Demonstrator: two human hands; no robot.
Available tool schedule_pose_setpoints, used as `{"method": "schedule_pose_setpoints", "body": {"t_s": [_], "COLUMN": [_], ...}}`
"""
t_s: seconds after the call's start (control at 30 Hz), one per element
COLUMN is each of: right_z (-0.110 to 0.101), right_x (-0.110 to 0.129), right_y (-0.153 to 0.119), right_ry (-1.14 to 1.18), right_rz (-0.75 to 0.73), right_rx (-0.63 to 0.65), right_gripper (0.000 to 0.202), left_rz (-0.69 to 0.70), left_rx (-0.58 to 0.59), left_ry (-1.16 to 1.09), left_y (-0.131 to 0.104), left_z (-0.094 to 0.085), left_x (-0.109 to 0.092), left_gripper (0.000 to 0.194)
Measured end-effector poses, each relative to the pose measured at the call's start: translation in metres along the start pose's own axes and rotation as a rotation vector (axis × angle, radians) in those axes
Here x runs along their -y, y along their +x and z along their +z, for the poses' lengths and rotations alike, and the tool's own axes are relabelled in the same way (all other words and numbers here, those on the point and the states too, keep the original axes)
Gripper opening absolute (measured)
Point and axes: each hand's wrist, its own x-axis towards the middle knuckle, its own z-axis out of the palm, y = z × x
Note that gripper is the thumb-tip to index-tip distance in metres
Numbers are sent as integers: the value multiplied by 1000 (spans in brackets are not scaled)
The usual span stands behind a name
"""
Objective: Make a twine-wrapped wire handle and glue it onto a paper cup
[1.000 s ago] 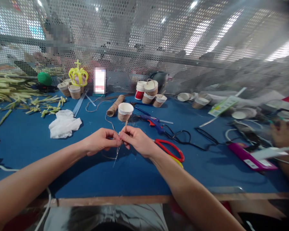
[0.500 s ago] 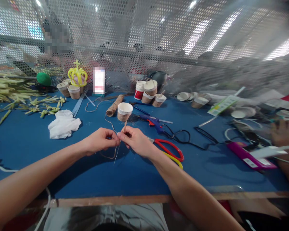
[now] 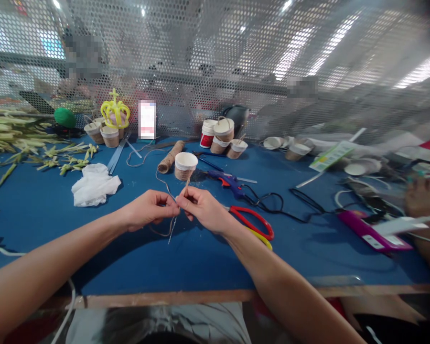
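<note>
Over the blue table (image 3: 129, 272), the left hand (image 3: 154, 209) and right hand (image 3: 202, 209) meet, both pinching thin twine (image 3: 187, 185) between thumb and fingertips. A twisted end pokes up toward the far side, near a white-rimmed cup (image 3: 185, 171). Left of that lies a twine roll (image 3: 172, 156); right, a glue gun (image 3: 230, 183) and, nearer, red-and-yellow-handled scissors (image 3: 251, 212).

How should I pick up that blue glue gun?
Grip the handle, probably with the right hand, coming from the near right. The glue gun lies with its nozzle toward the left and its handle slanting right and toward you, the black cord trailing from that end. Avoid the nozzle; it may be hot.
</note>
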Motion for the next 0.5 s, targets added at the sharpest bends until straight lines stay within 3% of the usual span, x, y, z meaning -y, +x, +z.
{"method": "schedule_pose_setpoints", "body": {"t_s": [0.3, 0.4, 0.5], "right_z": [2, 3, 3], "right_x": [5, 4, 3], "right_y": [0, 0, 0], "right_ry": [-225, -206, -36], "right_rz": [4, 21, 12], "right_rx": [-67, -88, -39], "right_gripper": [24, 27, 24], "left_rz": [-5, -1, -6], "left_rx": [-79, -70, -37], "left_ry": [147, 122, 37], "left_y": [0, 0, -1], "left_z": [1, 1, 2], "left_x": [1, 1, 0], "left_gripper": [22, 22, 22]}}
